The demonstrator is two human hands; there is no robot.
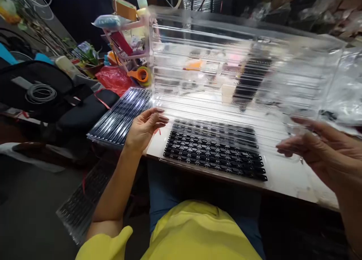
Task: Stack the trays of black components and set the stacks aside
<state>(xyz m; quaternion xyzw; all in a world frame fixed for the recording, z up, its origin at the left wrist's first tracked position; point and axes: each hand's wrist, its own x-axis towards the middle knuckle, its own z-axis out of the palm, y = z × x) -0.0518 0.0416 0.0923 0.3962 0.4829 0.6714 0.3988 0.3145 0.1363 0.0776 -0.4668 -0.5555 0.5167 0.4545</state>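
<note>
Hands hold a clear ribbed plastic tray [226,75], tilted up above the worktop [283,177]: your left hand [144,128] pinches its left corner, your right hand [319,154] grips its right edge. Flat black component strips [215,150] lie just under it.

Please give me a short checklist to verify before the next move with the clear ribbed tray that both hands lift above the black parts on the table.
1. Left hand grips the clear ribbed tray at its lower left corner: ok.
2. Right hand has firm hold of the tray edge: cannot tell, blurred.
3. Tray is level: not ok, tilted up toward the camera.
4. Black component panel lies flat on the table: ok.
5. Tray stack at the left stays apart from the lifted tray: ok.
</note>
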